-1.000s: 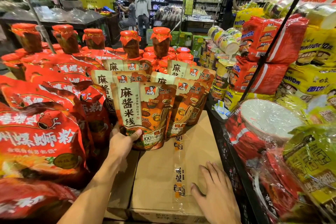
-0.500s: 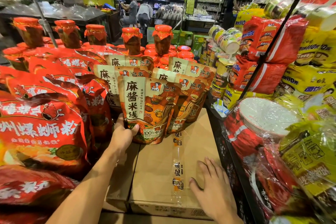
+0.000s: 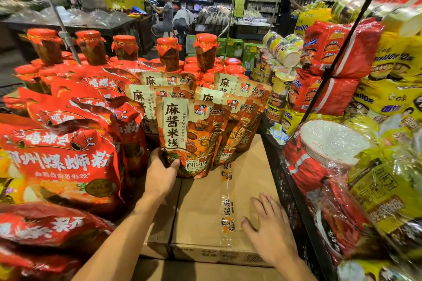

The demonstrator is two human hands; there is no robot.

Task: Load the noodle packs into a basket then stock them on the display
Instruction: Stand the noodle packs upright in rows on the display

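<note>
A person's left hand [image 3: 161,172] grips a noodle pack [image 3: 190,137] standing on a cardboard box [image 3: 205,210] in a shop display.

The upright beige-and-orange pouch, printed with large dark characters and a noodle picture, fronts four matching packs, beside red packs [image 3: 61,157]. Thumb and fingers clamp its lower left corner. The right hand [image 3: 272,232] rests flat, fingers spread, on the box. Compared with half a second ago, both hands sit much as before.

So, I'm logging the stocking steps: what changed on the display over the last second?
Little. The left hand keeps gripping the front noodle pack at its lower left corner, standing it on the cardboard box; the pack has barely shifted. The right hand still rests flat on the box. The packs behind stayed put.
</note>
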